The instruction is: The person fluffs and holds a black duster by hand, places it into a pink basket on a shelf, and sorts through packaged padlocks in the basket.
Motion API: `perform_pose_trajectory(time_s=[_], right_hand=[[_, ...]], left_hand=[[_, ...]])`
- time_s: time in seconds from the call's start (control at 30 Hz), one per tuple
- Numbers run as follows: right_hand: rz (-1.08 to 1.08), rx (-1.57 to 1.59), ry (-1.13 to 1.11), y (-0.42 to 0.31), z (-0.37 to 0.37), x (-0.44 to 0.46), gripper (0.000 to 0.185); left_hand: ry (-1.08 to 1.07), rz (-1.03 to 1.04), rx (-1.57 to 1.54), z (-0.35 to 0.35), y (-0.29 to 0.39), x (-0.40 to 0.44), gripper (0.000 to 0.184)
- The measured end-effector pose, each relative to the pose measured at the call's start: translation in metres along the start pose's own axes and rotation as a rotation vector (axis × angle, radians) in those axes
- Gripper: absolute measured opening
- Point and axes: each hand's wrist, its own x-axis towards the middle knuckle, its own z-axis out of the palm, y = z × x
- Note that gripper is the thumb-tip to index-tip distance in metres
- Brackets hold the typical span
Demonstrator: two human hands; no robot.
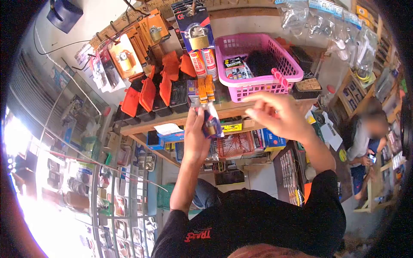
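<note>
My left hand [195,135] is closed on a blister-packed padlock [211,126], held upright at the front edge of the wooden shelf [241,109]. My right hand [277,115] hovers in front of the pink basket [261,89], fingers apart and nothing in them. Small packets [237,69] and a dark bundle lie inside that basket. Behind my left hand stand orange-yellow boxes [206,89] and sealant tubes [204,62]. Above them, a larger carded padlock [198,39] hangs from a hook.
Black bins with red-orange lids [148,94] line the shelf's left part. Carded padlocks [125,60] hang on the wall. A glass display case [99,185] stands at left. Below the shelf is a reddish basket [235,145]. Another person [363,137] is at right.
</note>
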Motion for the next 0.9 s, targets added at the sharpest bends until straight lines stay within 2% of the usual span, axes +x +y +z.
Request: perform_pose_trajectory(time_s=[0.03, 0.13, 0.2, 0.23, 0.3, 0.37, 0.47, 0.5, 0.53, 0.63, 0.73, 0.83, 0.9], right_hand=[[-0.005, 0.041, -0.021, 0.007, 0.012, 0.005, 0.027], [0.021, 0.118, -0.128, 0.014, 0.033, 0.017, 0.027], [0.007, 0.206, -0.075, 0.015, 0.045, 0.018, 0.024], [-0.017, 0.234, -0.062, 0.016, 0.046, 0.022, 0.023], [-0.060, 0.290, -0.041, 0.017, 0.046, 0.030, 0.020], [-0.076, 0.373, 0.000, 0.009, 0.042, 0.041, 0.020], [-0.089, 0.471, 0.059, -0.007, 0.031, 0.058, 0.018], [-0.126, 0.514, 0.078, -0.012, 0.028, 0.064, 0.018], [-0.164, 0.558, 0.098, -0.016, 0.025, 0.071, 0.018], [-0.253, 0.508, 0.136, -0.030, 0.012, 0.087, 0.018], [-0.316, 0.457, 0.149, -0.041, -0.002, 0.102, 0.018], [-0.392, 0.466, 0.151, -0.051, -0.010, 0.113, 0.018], [-0.431, 0.463, 0.155, -0.055, -0.015, 0.119, 0.019]], left_hand=[[0.001, -0.008, -0.146, 0.010, 0.004, 0.002, 0.015], [0.026, 0.449, 0.619, 0.029, 0.005, 0.001, 0.031], [0.007, 0.597, 0.854, 0.037, 0.012, 0.000, 0.039], [0.000, 0.617, 0.878, 0.039, 0.014, 0.001, 0.043], [-0.011, 0.555, 0.671, 0.041, 0.018, 0.006, 0.029], [-0.144, 0.377, 0.360, 0.048, 0.035, 0.016, 0.022], [-0.179, 0.442, 0.397, 0.051, 0.053, 0.025, 0.017], [-0.205, 0.539, 0.372, 0.054, 0.059, 0.030, 0.018], [-0.185, 0.525, 0.392, 0.058, 0.070, 0.030, 0.020], [-0.174, 0.612, 0.495, 0.067, 0.093, 0.039, 0.022], [-0.227, 0.623, 0.423, 0.076, 0.110, 0.050, 0.022], [-0.193, 0.791, 0.502, 0.087, 0.122, 0.058, 0.022], [-0.186, 0.771, 0.543, 0.092, 0.130, 0.057, 0.023]])
